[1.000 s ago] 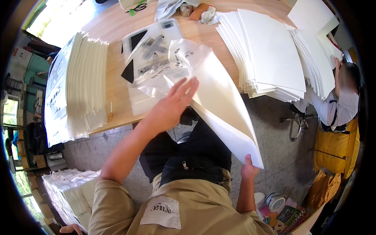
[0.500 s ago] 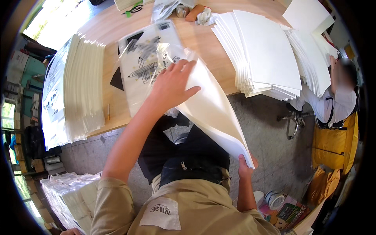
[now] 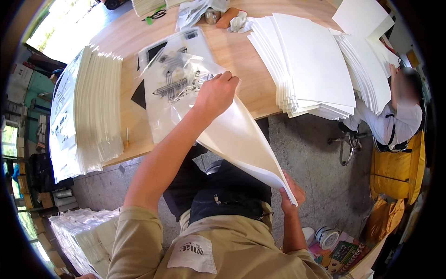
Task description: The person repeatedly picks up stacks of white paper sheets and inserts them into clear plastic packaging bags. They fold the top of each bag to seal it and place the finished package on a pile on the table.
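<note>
A thick, bent sheaf of white paper slants from the table edge down toward my right side. My right hand is closed around its near lower corner, thumb on top. At the far end of the sheaf, my left hand has its fingers curled together at the mouth of a clear plastic bag printed with crossed pencils. It seems to pinch the bag's film there; the fingertips are partly hidden. More printed bags lie flat beneath, with black triangular corners showing.
A tall row of filled, clear-wrapped packs stands at left. Fanned white paper stacks lie at right, near a seated person. Scissors, a tape roll and cloths sit at the back. Wrapped bundles stand on the floor at left.
My left hand has gone from spread flat on the paper to curled fingers at its far end, shifting slightly right. My right hand still grips the near corner, a little lower.
</note>
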Tool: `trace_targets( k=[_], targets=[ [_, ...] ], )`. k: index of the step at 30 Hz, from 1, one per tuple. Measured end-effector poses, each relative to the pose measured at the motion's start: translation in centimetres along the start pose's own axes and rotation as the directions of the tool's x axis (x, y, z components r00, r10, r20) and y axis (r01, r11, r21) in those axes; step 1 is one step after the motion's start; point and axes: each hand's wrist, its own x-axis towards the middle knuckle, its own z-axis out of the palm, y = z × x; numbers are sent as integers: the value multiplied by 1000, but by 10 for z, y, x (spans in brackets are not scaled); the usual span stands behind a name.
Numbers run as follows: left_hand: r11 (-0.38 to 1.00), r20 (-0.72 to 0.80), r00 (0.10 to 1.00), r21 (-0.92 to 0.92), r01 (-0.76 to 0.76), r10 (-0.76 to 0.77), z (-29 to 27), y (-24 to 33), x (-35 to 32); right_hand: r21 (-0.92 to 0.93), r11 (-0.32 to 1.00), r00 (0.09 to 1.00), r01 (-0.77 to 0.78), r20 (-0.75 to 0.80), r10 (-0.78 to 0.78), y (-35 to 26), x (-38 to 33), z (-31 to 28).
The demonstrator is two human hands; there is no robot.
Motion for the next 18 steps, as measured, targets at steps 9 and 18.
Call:
trace_targets(
  k=[9,18],
  targets=[
    [978,-11,995,-183,-104,104,-49,13,-24,-13,975,967,-223,-125,220,16,-19,-4],
    [426,32,654,-734,528,-756,10,-41,-215,384,777,761,-499,-235,605,5,-9,4]
  ],
)
